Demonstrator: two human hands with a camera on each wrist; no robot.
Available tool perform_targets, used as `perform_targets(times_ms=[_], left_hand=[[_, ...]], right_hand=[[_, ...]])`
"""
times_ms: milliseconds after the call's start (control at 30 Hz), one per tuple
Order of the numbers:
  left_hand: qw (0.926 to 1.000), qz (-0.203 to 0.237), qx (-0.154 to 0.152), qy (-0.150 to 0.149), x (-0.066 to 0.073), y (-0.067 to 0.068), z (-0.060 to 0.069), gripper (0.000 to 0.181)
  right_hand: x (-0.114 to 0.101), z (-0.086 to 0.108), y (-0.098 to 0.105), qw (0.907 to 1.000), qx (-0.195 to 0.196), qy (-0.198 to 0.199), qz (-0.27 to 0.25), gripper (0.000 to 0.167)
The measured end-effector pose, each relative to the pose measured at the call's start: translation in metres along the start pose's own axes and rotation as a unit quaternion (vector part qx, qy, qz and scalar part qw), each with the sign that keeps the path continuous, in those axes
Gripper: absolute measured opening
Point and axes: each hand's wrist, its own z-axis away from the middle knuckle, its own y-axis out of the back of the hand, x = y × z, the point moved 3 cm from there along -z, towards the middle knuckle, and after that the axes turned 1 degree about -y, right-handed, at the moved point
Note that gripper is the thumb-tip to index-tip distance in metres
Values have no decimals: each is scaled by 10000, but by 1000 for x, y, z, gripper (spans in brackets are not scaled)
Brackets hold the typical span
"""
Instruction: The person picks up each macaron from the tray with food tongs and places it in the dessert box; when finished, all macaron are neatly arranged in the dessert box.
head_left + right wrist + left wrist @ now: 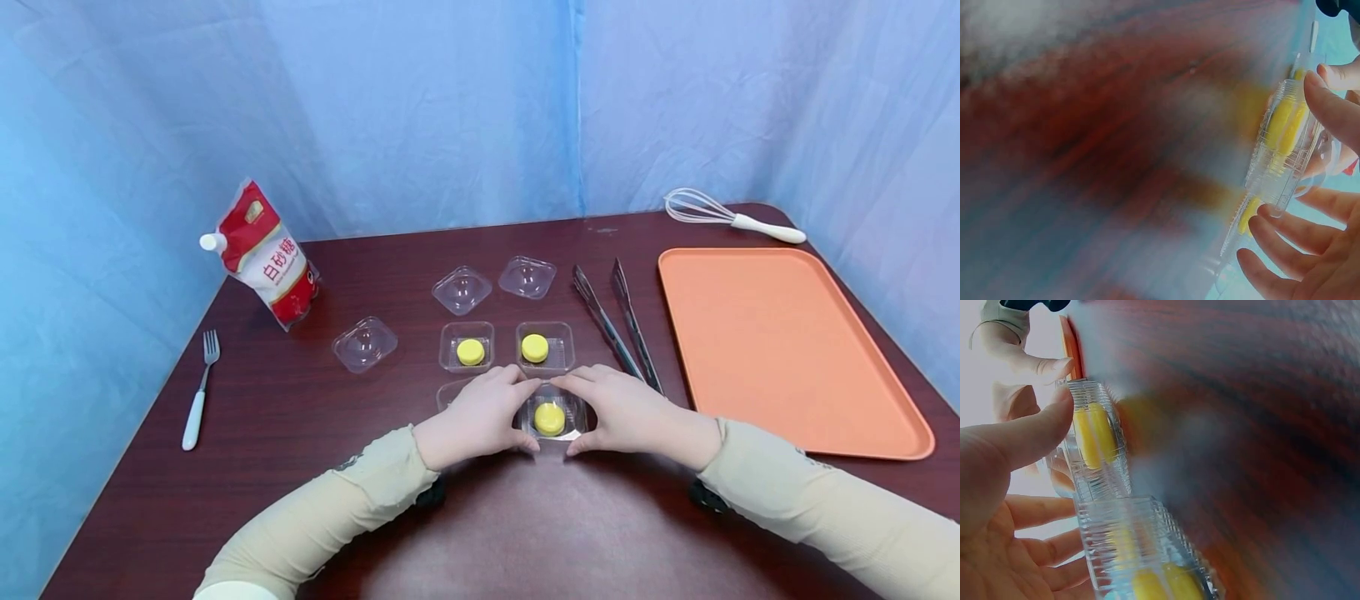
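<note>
A clear plastic lid (576, 410) lies over the front right clear box, with a yellow macaron (550, 419) inside. My left hand (480, 417) holds the lid's left side, thumb at the near corner and fingers at the far edge. Mirroring it, my right hand (630, 417) grips the right side. In the right wrist view the thumb meets the rim of the box (1282, 134). Behind stand two uncovered boxes, each holding a yellow macaron (470, 352). My left hand mostly hides a front left box (450, 393). Whether the lid is fully seated I cannot tell.
Three loose clear lids (365, 343) lie left of and behind the boxes. Metal tongs (618, 325) and an orange tray (795, 350) are on the right, a whisk (731, 217) behind. A sugar bag (273, 258) and a fork (201, 387) are at left.
</note>
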Motion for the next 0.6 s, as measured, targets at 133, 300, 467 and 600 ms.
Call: perform_targets(times_ms=[133,300,467,600], left_hand=[[9999,-136,5,-50,0,0,1,78],[9999,-52,61,-117,1,3,4,77],[9982,42,496,-324,-3,8,9,68],[9941,196,985,-414,-12,12,13,59]], right_hand=[[0,0,-1,10000,28,-48,82,78],[2,0,-3,9998,30,-122,121,80],[2,0,-3,9998,61,-123,138,81],[2,0,-4,9998,109,-105,157,81]])
